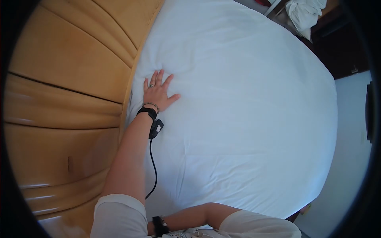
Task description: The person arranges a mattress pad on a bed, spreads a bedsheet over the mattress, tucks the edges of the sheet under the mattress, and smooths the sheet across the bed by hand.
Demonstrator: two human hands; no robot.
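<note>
My left hand [157,93] lies palm down on a white bed sheet [246,103], its fingers spread and nothing in them. It rests close to the edge where the sheet meets the tan padded headboard [67,99]. On that wrist are a beaded bracelet and a black strap holding a small black device [156,129] with a cable. My right arm bends across my body at the bottom. Only a sliver of my right hand [150,228] shows beyond its black wrist strap [160,226]; the fingers are hidden behind my left sleeve.
A bundle of white cloth [304,15] sits beyond the bed's far right corner. Dark furniture [341,51] stands behind it, and a pale wall [341,158] runs along the right. Faint wrinkles [226,170] cross the near part of the sheet.
</note>
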